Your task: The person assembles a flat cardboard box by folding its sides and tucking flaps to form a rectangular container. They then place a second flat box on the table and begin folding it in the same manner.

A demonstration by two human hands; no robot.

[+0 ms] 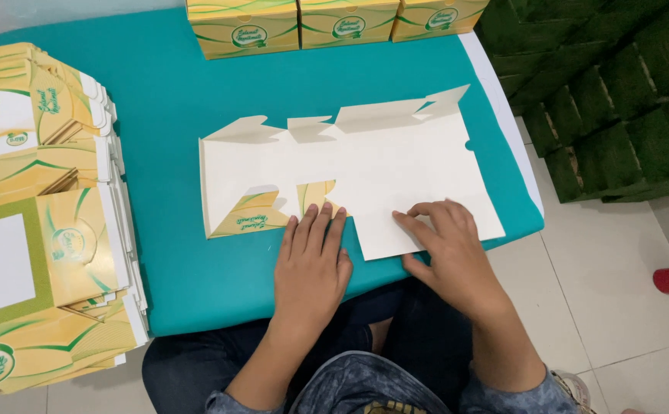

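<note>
A flat, unfolded cardboard box blank (365, 165) lies plain white side up on the teal table (173, 107). Two of its near flaps are folded over, showing their yellow and green print. My left hand (313, 264) presses flat, fingers together, on one folded yellow flap at the blank's near edge. My right hand (445, 245) lies on the blank's near right flap, with fingertips curled on the white card. Neither hand grips anything.
A tall pile of flat yellow and green box blanks (39, 222) fills the table's left side. Three assembled boxes (334, 23) stand in a row at the far edge. Green wall panels (610, 92) and tiled floor (626, 307) are to the right.
</note>
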